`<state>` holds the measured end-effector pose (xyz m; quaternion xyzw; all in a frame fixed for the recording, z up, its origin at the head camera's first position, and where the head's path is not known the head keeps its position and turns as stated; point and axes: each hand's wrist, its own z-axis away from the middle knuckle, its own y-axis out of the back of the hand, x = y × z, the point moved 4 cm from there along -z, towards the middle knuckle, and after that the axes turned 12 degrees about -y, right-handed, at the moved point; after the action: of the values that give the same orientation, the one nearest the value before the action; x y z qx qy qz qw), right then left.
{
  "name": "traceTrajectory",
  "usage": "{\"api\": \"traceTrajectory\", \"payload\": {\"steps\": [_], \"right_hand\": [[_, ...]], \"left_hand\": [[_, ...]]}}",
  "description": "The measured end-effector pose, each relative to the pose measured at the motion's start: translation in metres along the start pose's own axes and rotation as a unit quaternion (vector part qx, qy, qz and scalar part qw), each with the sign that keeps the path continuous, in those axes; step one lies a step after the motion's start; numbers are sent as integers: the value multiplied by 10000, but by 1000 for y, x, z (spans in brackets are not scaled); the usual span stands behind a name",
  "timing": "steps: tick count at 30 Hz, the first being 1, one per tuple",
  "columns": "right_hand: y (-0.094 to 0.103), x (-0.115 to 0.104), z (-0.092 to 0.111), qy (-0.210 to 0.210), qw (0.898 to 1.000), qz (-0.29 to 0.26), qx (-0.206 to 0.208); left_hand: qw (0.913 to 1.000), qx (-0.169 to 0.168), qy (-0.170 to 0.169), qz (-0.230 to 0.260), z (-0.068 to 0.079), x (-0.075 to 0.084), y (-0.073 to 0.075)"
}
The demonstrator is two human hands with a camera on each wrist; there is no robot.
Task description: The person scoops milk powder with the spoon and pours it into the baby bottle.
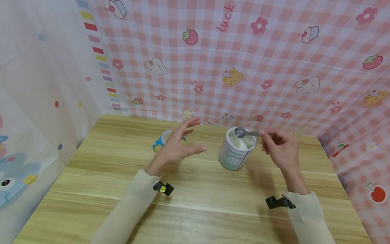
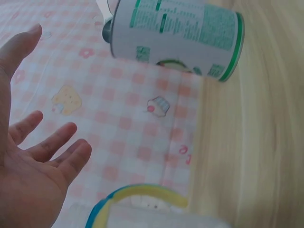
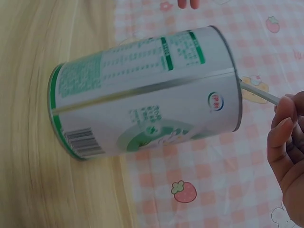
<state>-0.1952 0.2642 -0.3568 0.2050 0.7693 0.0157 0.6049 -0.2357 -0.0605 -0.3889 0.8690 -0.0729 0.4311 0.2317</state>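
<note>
A white and green milk powder can [image 1: 233, 156] stands upright on the table without a lid, pale powder [image 1: 240, 143] visible inside. Over its mouth is the bowl of a grey spoon [image 1: 240, 132]. My right hand [image 1: 281, 149] pinches the end of the spoon's handle, just right of the rim. The left hand [image 1: 176, 146] is raised to the left of the can, fingers spread and thumb apart, holding nothing. Behind that hand, partly hidden, stands a cup with blue and yellow handles [image 1: 157, 145]; one yellow handle [image 2: 147, 191] also shows in the left wrist view.
The light wood table [image 1: 195, 217] ends at the back against a pink checked cloth [image 1: 210, 67] with printed figures. Another pink checked cloth [image 1: 359, 135] hangs at the right, and a pale curtain [image 1: 36, 84] at the left.
</note>
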Motion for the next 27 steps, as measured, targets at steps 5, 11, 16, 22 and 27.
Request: {"api": "traceTrajectory", "payload": {"steps": [5, 11, 16, 22, 27], "right_hand": [[-2, 5, -1, 410, 9984, 381, -79], [-8, 7, -2, 1007, 9908, 897, -57], [-10, 5, -2, 1344, 9839, 1179, -80], [-12, -1, -2, 1873, 9676, 1694, 0], [-15, -2, -2, 2223, 9534, 2041, -9]], "left_hand": [[9997, -126, 175, 127, 0, -5, -16], [9989, -231, 334, 219, 2, -15, -39], [9975, -359, 568, 241, 4, -25, -58], [9964, -456, 625, 354, 4, -39, -75], [9954, -514, 613, 526, 2, -46, -86]]}}
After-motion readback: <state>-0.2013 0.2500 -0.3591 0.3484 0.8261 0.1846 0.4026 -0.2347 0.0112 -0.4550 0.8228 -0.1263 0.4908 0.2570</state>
